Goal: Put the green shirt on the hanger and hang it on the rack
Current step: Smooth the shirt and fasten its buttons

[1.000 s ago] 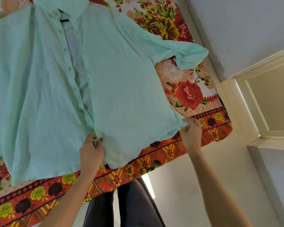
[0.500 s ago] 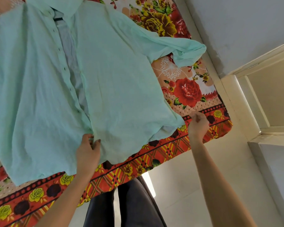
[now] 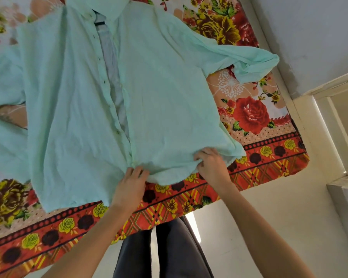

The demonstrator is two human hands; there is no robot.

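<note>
Both bare arms reach forward from the bottom of the picture, nearly straight. The left hand (image 3: 131, 184) is at the bottom edge of the light green button-up cloth shirt (image 3: 165, 101), right where the row of buttons ends. Its fingers are curled and hold the edge of the cloth. The right hand (image 3: 211, 165) is a little further right along the same edge, with its back facing up. Its fingers are bent too, and they pinch the cloth so it bunches into small folds (the fingertips are tucked in, so they are hard to see).

A small dark tag (image 3: 100, 23) sits inside the collar. It is too small to read any words.

The shirt lies flat, front side up, on a bright flowery bed sheet (image 3: 251, 115) with red and yellow roses. The collar points away from the person, and the bottom edge is close to them, near the edge of the bed. The front is open a little and shows a grey strip inside. One sleeve stretches to the right and is crumpled at its end. The person's dark trousers (image 3: 169, 253) show below.
</note>
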